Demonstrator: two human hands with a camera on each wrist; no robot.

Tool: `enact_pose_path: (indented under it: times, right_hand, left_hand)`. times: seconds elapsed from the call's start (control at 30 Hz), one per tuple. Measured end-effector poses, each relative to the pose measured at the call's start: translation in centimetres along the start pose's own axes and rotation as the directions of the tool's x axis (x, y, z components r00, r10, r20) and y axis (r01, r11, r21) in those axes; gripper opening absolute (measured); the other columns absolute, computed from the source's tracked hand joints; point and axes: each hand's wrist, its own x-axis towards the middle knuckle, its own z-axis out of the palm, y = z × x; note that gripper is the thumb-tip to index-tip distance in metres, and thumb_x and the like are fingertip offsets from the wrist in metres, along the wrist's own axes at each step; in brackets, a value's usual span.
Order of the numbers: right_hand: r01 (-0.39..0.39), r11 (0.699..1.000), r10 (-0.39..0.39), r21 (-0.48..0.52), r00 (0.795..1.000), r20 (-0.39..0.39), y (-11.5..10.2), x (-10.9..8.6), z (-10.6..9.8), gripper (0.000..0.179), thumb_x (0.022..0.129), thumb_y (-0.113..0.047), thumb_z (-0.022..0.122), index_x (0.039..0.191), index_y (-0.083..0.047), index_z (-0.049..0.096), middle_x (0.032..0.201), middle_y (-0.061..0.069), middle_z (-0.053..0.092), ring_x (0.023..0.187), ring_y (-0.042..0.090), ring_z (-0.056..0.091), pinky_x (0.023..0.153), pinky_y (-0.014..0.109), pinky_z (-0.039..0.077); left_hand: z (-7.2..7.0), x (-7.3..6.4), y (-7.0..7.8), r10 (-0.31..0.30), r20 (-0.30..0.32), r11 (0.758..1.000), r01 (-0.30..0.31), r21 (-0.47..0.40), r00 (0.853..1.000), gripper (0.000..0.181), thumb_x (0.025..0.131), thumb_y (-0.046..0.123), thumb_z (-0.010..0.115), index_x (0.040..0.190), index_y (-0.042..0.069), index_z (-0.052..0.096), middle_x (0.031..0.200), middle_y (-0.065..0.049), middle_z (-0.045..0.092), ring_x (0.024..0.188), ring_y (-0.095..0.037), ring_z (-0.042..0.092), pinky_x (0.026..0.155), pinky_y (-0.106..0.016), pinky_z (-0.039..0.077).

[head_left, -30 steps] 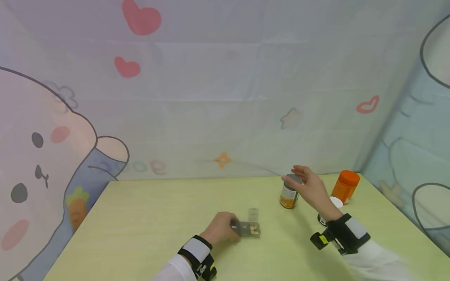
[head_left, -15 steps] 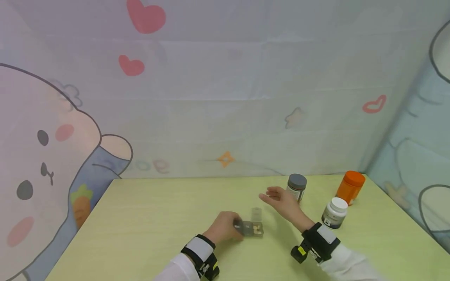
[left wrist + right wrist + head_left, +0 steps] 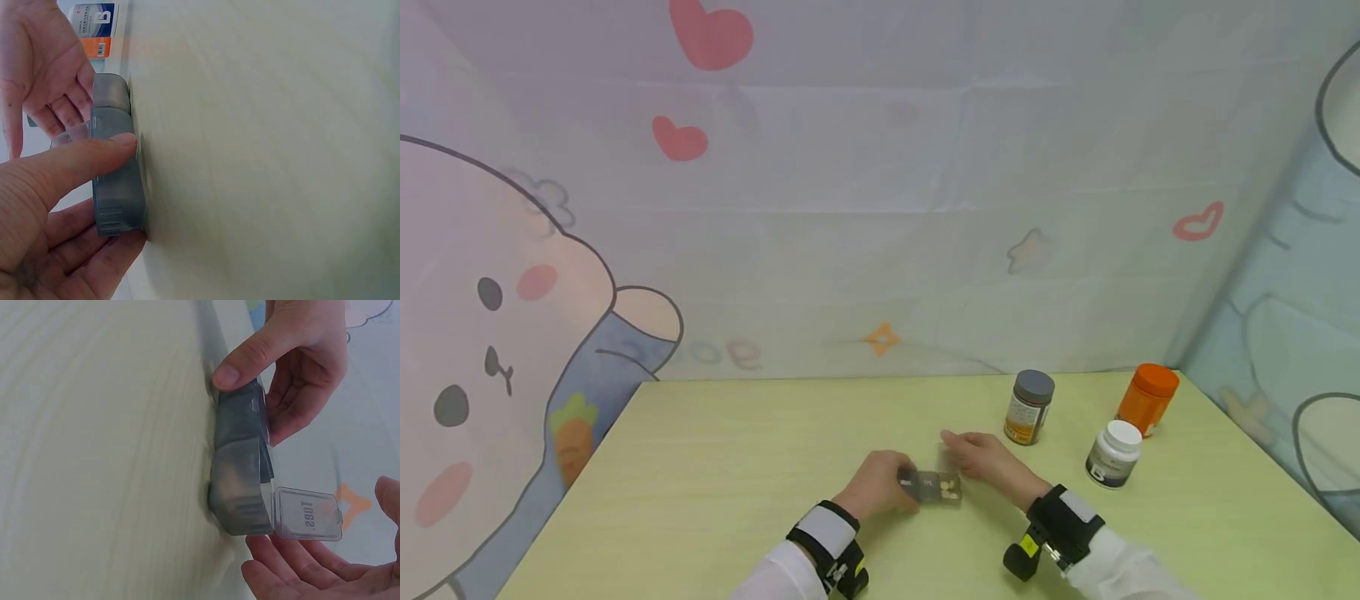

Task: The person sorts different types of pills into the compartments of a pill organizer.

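Note:
My left hand [image 3: 877, 483] grips a small grey pill organizer [image 3: 928, 487] by its left end, thumb on the near side and fingers behind. The box rests on the table. Pale tablets [image 3: 950, 487] lie in its right end compartment. In the right wrist view that compartment's clear lid [image 3: 307, 514] is flipped open and sticks out behind the box. My right hand [image 3: 992, 465] is beside this end, its loosely bent fingers [image 3: 281, 569] just behind the lid and box; whether they touch it I cannot tell. Nothing shows in its grasp.
To the right stand three lidded bottles: a grey-capped supplement bottle [image 3: 1028, 410] behind my right hand, a white bottle [image 3: 1113, 456], and an orange bottle [image 3: 1147, 402] at the back right. A printed cloth [image 3: 880, 208] hangs behind the pale yellow table [image 3: 737, 442].
My right hand has moved left and down, from over the grey-capped bottle to the organizer's open lid. My left hand keeps its hold on the organizer, which stays in place.

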Motion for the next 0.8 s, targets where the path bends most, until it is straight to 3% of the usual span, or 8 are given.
enact_pose_path:
  times: [0.2,0.43,0.6,0.8]
  right_hand:
    - [-0.028,0.996,0.021,0.082,0.996,0.090,-0.4,0.1,-0.4,0.072,0.093,-0.047,0.042,0.131,0.013,0.036,0.131,0.030,0.042,0.121,0.041,0.040,0.099,0.047,0.034]
    - [-0.002,0.998,-0.004,0.055,0.994,0.107,-0.9,-0.2,-0.9,0.069,0.092,-0.048,0.043,0.130,0.010,0.040,0.126,0.025,0.049,0.118,0.038,0.044,0.099,0.046,0.034]
    - [0.034,0.999,-0.033,-0.013,0.995,0.095,-1.2,-0.6,-1.2,0.056,0.092,-0.039,0.049,0.124,0.008,0.048,0.116,0.018,0.058,0.110,0.032,0.052,0.097,0.045,0.037]
    - [0.169,0.967,-0.161,-0.188,0.985,0.057,-1.2,-1.2,-1.0,0.032,0.084,-0.015,0.064,0.107,0.006,0.061,0.101,0.015,0.065,0.094,0.024,0.060,0.082,0.038,0.047]
  left_hand:
    - [0.2,0.1,0.1,-0.002,0.004,1.000,0.002,0.001,1.000,0.038,0.055,0.006,0.081,0.089,0.001,0.066,0.083,-0.004,0.064,0.072,-0.012,0.054,0.067,-0.022,0.044]
    - [0.2,0.1,0.0,-0.006,0.001,1.000,0.006,0.006,1.000,0.037,0.054,0.008,0.082,0.088,0.002,0.066,0.082,-0.003,0.064,0.072,-0.012,0.054,0.067,-0.022,0.044]
    - [0.2,0.0,0.0,0.001,-0.002,1.000,-0.001,0.007,1.000,0.037,0.054,0.008,0.082,0.087,0.002,0.066,0.081,-0.002,0.063,0.072,-0.012,0.054,0.067,-0.022,0.044]
    - [0.1,0.0,-0.1,0.014,-0.011,1.000,-0.014,0.024,1.000,0.034,0.055,0.008,0.082,0.084,0.003,0.066,0.078,-0.001,0.062,0.070,-0.011,0.052,0.065,-0.022,0.044]
